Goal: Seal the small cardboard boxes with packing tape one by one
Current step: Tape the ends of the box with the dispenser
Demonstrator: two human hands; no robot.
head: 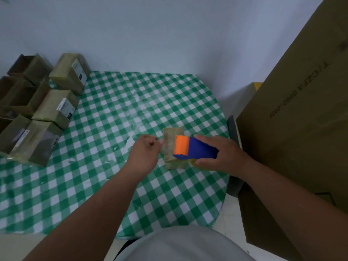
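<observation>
You have one small brown cardboard box [173,147] lying flat near the right edge of the round worktop with the green-and-white checked cloth [113,113], set apart from the rest so that you can run tape across it without anything in the way. Your right hand [220,156] brings the blue tape dispenser with the orange front [192,148] over the top of that box, orange end pointing left, which looks like the position for drawing a strip across the flap seam. Its grip is closed round the blue body: the thumb lies along the far side and the fingers curl under the near side. Your left hand [146,154] sits just beside the left edge of the box, fingers curled inward in a narrow grip; it seems to be pinching the free end of the tape or steadying the box, but the tape is too faint to make out, so which of the two cannot be told. At the far left edge of the worktop the stack of other small cardboard boxes [37,108] waits, some with flaps standing open, some closed and bearing white labels, well apart from the working spot. A large brown cardboard carton [301,119] stands on the right beside the worktop.
</observation>
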